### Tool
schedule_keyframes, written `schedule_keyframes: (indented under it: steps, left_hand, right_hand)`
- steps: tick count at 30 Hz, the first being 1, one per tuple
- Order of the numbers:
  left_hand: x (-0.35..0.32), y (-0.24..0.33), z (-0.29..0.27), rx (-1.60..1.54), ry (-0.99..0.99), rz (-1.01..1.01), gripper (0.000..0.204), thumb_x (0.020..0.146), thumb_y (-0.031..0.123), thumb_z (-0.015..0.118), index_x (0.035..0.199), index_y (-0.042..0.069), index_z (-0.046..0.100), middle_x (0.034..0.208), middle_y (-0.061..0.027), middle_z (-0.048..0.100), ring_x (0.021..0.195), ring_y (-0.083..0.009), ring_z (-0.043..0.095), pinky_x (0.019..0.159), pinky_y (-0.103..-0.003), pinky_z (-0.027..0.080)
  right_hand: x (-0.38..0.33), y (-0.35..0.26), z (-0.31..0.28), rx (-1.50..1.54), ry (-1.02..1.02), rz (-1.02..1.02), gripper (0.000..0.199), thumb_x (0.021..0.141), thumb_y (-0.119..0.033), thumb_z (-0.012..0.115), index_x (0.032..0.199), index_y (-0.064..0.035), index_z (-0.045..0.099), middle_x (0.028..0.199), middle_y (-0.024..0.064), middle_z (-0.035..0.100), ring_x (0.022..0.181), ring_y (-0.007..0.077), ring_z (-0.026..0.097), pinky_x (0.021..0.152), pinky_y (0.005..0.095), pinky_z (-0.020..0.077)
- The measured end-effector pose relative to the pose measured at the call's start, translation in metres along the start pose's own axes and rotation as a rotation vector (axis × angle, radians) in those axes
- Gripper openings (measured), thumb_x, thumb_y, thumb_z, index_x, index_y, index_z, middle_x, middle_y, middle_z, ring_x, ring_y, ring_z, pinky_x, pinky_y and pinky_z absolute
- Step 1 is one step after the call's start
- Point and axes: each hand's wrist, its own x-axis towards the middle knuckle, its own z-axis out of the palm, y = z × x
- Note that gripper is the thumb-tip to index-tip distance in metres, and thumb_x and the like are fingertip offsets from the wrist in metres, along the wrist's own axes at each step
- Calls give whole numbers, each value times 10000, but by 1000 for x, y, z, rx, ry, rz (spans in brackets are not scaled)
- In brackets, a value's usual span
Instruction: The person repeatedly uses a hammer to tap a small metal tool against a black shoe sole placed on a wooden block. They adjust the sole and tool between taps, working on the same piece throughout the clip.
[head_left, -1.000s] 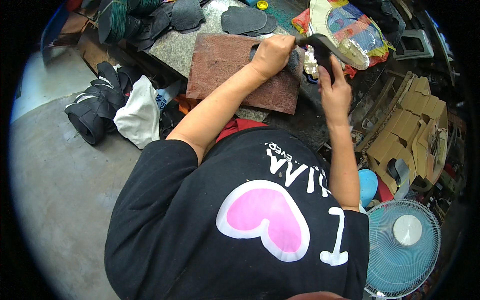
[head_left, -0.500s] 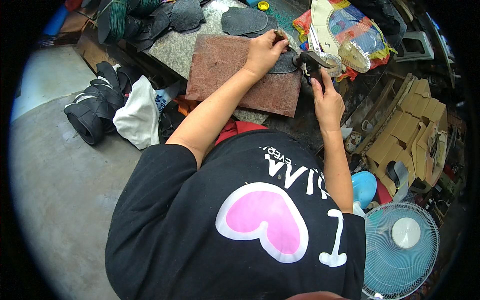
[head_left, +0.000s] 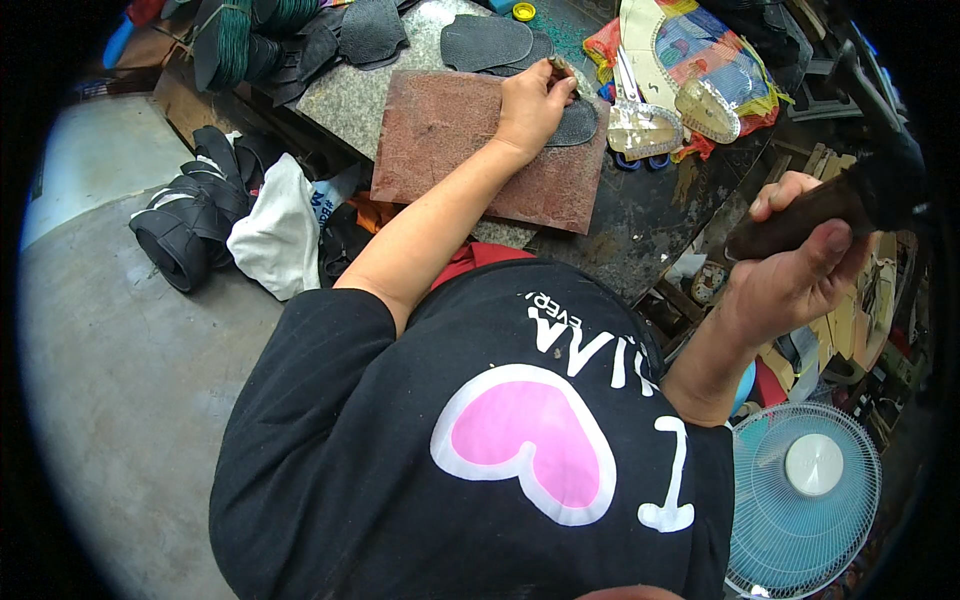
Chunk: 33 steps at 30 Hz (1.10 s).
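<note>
On my feed, the left hand (head_left: 532, 108), at twelve to one o'clock, is pinched round a small punch-like tool (head_left: 560, 66); I can't tell whether its lower end touches the black piece (head_left: 576, 127). That piece lies near the three o'clock edge of the reddish-brown board (head_left: 440, 130). The right hand (head_left: 800, 265), at three o'clock, is wrapped round a hammer (head_left: 795, 222), well apart from the board. I judge a clean blow wants the tool upright, the piece flat and fingers below the struck end, the swing clear of the scissors (head_left: 625, 75).
</note>
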Motion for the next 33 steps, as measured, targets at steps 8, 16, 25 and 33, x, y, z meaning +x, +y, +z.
schedule_keyframes:
  steps: [8,16,25,33]
  left_hand:
    - [0,2,0,258,8,240,108,887,93,659,918,-10,647,820,-134,705,716,-222,708,647,-305,545]
    - [-2,8,7,442,-50,545,147,832,69,658,935,4,576,809,-183,641,787,-349,644,706,-423,504]
    - [-1,9,3,439,-88,659,89,836,49,622,893,7,568,767,-173,627,755,-354,639,694,-420,516]
    - [1,-2,2,355,-34,506,118,832,75,649,878,5,566,775,-196,629,744,-384,639,660,-432,511]
  right_hand:
    - [-23,25,5,-20,8,149,380,1009,-236,536,1300,3,484,798,107,606,649,126,541,576,245,457]
    - [-67,84,4,-952,-407,473,333,925,-377,617,1174,-159,651,939,190,688,838,367,674,709,399,517]
    - [-49,50,9,-38,3,64,344,987,-223,588,1281,-45,585,831,65,624,683,72,524,625,242,467]
    - [-82,105,1,-940,-408,405,393,942,-401,595,1270,-185,607,907,178,699,850,376,681,690,424,521]
